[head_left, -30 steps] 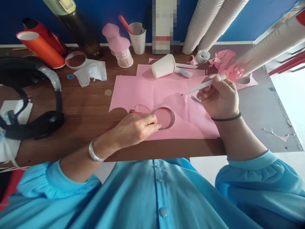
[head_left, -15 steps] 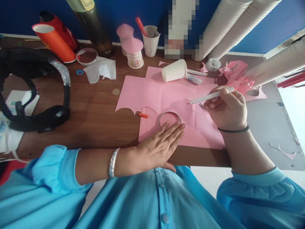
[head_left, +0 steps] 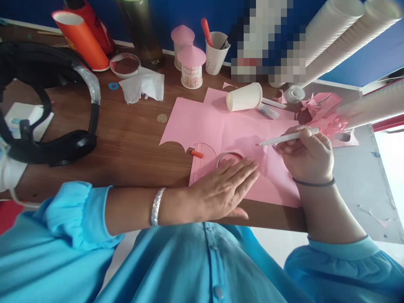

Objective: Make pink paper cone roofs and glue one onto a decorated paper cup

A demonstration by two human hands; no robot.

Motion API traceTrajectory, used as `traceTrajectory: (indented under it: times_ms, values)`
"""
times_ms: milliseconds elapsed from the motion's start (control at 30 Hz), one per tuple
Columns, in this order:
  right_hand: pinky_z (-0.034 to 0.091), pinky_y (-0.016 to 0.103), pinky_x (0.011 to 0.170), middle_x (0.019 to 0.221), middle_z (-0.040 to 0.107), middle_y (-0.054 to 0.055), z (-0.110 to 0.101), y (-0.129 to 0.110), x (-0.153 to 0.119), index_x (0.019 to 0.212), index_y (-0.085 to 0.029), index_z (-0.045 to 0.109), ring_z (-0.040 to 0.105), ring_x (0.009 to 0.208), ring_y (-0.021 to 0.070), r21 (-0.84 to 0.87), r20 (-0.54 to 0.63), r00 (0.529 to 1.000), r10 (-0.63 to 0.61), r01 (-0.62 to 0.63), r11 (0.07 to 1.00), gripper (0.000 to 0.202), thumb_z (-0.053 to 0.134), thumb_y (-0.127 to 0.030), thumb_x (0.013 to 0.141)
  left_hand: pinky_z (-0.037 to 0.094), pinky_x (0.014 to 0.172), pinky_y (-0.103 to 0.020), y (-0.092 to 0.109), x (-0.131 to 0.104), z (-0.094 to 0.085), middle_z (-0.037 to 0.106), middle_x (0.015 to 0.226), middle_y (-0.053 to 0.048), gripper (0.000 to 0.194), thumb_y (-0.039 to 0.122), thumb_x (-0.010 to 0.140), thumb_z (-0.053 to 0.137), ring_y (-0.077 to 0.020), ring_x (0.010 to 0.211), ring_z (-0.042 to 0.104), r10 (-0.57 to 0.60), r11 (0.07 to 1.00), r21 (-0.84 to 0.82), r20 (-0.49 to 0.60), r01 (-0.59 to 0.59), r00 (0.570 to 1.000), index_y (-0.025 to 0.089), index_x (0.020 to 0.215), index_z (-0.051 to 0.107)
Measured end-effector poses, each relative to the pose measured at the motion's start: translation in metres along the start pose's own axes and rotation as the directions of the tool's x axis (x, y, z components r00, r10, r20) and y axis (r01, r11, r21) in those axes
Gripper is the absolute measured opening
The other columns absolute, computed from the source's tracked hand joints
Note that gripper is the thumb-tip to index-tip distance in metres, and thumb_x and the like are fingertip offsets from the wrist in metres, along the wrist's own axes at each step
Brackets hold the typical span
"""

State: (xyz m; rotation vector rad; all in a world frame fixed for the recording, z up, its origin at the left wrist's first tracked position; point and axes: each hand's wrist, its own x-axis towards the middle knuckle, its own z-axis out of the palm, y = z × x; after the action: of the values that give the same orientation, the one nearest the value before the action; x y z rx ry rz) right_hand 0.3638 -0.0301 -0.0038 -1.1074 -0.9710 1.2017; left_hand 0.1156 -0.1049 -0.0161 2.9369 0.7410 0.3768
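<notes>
The left hand (head_left: 217, 195) lies open, palm down and fingers stretched out, over the near side of a thin, round ring (head_left: 229, 152) on the pink paper sheet (head_left: 192, 122); I can't tell how firmly it presses. The right hand (head_left: 311, 158) is closed around a slim white marker (head_left: 280, 138), its red tip pointing left, to the right of the ring. I can't make out whether the tip touches the paper. A short orange cap (head_left: 197, 154) rests on the sheet's left part, and a white paper cup (head_left: 244, 97) lies on its side toward the back.

A ring this light would probably skid, so even pressure from flat fingers, kept off the outer rim, suits it. The marker works best nearly upright, tip snug against the edge, moved lightly, with the paper flat on the brown wooden desk (head_left: 135, 143).
</notes>
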Motion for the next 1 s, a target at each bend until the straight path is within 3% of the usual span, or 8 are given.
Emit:
traceTrajectory:
  times_ms: [100, 267, 400, 567, 667, 800, 900, 1000]
  values:
    - [0.039, 0.031, 0.049, 0.060, 0.055, 0.000, 0.000, 0.000, 0.000, 0.075, -0.019, 0.074, 0.045, 0.049, 0.0115, 0.004, 0.017, 1.000, -0.004, 0.004, 1.000, 0.027, 0.089, -0.041, 0.069, 0.032, 0.126, -0.054, -0.032, 0.005, -0.025, 0.043, 0.161, -0.021, 0.068, 0.038, 0.098, 0.063, -0.0336, 0.154, 0.034, -0.078, 0.989, -0.133, -0.062, 0.069, 0.995, 0.007, 0.155, 0.040]
    - [0.035, 0.030, 0.047, 0.057, 0.052, -0.001, -0.001, -0.001, 0.002, 0.073, -0.020, 0.075, 0.045, 0.049, 0.0121, 0.025, 0.039, 0.999, -0.012, 0.011, 1.000, 0.027, 0.089, -0.043, 0.070, 0.051, 0.105, -0.060, -0.068, 0.004, -0.051, 0.060, 0.136, -0.016, 0.066, 0.041, 0.081, 0.084, -0.0372, 0.129, 0.055, -0.185, 0.965, -0.198, -0.036, 0.175, 0.982, 0.017, 0.138, 0.059]
    - [0.037, 0.032, 0.048, 0.057, 0.053, -0.001, -0.003, -0.001, 0.001, 0.072, -0.022, 0.074, 0.045, 0.049, 0.0123, 0.002, 0.044, 0.999, -0.028, 0.028, 1.000, 0.027, 0.089, -0.044, 0.069, 0.056, 0.096, -0.051, -0.048, -0.003, -0.049, 0.064, 0.125, -0.017, 0.053, 0.038, 0.086, 0.080, -0.0327, 0.114, 0.060, -0.184, 0.976, -0.126, -0.046, 0.177, 0.982, 0.014, 0.131, 0.063]
    - [0.038, 0.031, 0.047, 0.056, 0.054, -0.003, -0.001, -0.004, 0.000, 0.071, -0.028, 0.075, 0.043, 0.050, 0.0129, -0.020, 0.041, 0.999, -0.019, 0.020, 1.000, 0.026, 0.089, -0.049, 0.067, 0.056, 0.073, -0.033, -0.016, -0.014, -0.036, 0.070, 0.098, -0.008, 0.021, 0.011, 0.098, 0.056, -0.0202, 0.086, 0.066, -0.067, 0.995, 0.065, -0.074, 0.072, 0.995, 0.015, 0.115, 0.069]
    - [0.036, 0.030, 0.046, 0.054, 0.053, -0.003, 0.000, -0.005, 0.000, 0.069, -0.024, 0.075, 0.044, 0.049, 0.0118, -0.005, 0.055, 0.998, -0.025, 0.025, 1.000, 0.029, 0.089, -0.048, 0.067, 0.054, 0.067, -0.028, -0.016, -0.020, -0.032, 0.071, 0.093, -0.005, 0.025, 0.006, 0.099, 0.050, -0.0163, 0.078, 0.067, -0.094, 0.990, 0.099, -0.094, 0.103, 0.991, 0.015, 0.110, 0.070]
    - [0.037, 0.030, 0.047, 0.054, 0.054, -0.003, 0.000, -0.003, 0.001, 0.073, -0.024, 0.075, 0.045, 0.048, 0.0118, 0.007, 0.064, 0.998, -0.023, 0.023, 1.000, 0.029, 0.089, -0.050, 0.069, 0.058, 0.093, -0.038, -0.016, -0.019, -0.031, 0.070, 0.130, -0.016, 0.032, 0.014, 0.099, 0.058, -0.0265, 0.112, 0.070, -0.103, 0.984, 0.138, -0.095, 0.116, 0.990, 0.011, 0.130, 0.064]
    - [0.038, 0.030, 0.047, 0.053, 0.055, -0.003, 0.000, -0.001, 0.002, 0.073, -0.025, 0.074, 0.045, 0.048, 0.0122, -0.001, 0.052, 0.998, -0.019, 0.019, 1.000, 0.033, 0.090, -0.053, 0.066, 0.043, 0.117, -0.056, -0.004, -0.010, -0.023, 0.045, 0.160, -0.025, 0.073, 0.045, 0.096, 0.066, -0.0410, 0.148, 0.044, -0.116, 0.987, 0.116, 0.002, 0.115, 0.993, 0.005, 0.153, 0.044]
    - [0.037, 0.030, 0.047, 0.053, 0.054, -0.003, 0.000, 0.001, 0.002, 0.072, -0.023, 0.075, 0.044, 0.047, 0.0120, 0.002, 0.052, 0.999, -0.015, 0.015, 1.000, 0.034, 0.090, -0.053, 0.066, 0.028, 0.127, -0.058, 0.007, -0.001, -0.007, 0.028, 0.167, -0.027, 0.110, 0.075, 0.086, 0.060, -0.0419, 0.158, 0.025, -0.045, 0.996, 0.076, 0.116, 0.036, 0.992, -0.001, 0.160, 0.030]
